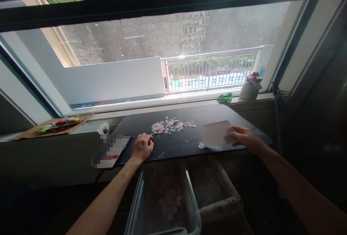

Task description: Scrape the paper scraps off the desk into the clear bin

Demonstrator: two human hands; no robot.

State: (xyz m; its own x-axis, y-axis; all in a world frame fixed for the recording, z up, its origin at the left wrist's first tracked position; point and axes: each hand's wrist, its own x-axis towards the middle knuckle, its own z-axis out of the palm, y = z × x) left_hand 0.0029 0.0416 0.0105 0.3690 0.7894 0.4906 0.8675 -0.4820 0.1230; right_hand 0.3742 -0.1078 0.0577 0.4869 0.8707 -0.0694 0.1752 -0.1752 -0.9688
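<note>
Nearest us, the clear bin (193,194) sits below the edge of the table (227,114), with scraps (169,204) dimly visible inside. We judge that a piece nudged over the edge right of the bin could drop outside it; the stray scraps (201,145) lie along that stretch, just by the card's lower corner, so a low sweep might catch them. The phone-like device (116,152) seems to overhang the table's left side, and a knock from our left arm could tip it.

Our left hand (142,146) rests at the near edge, fingers curled; we cannot tell whether they hold anything. Our right hand (240,136) pinches the white card (215,133) by its right side, the rest reaching leftward from the fingertips. A loose pinch could let it swivel.

Farther in, the pile of pale scraps (169,125) lies just beyond the left fingers, well apart from the right ones. Past it, a green cloth (225,98) lies on the sill.
</note>
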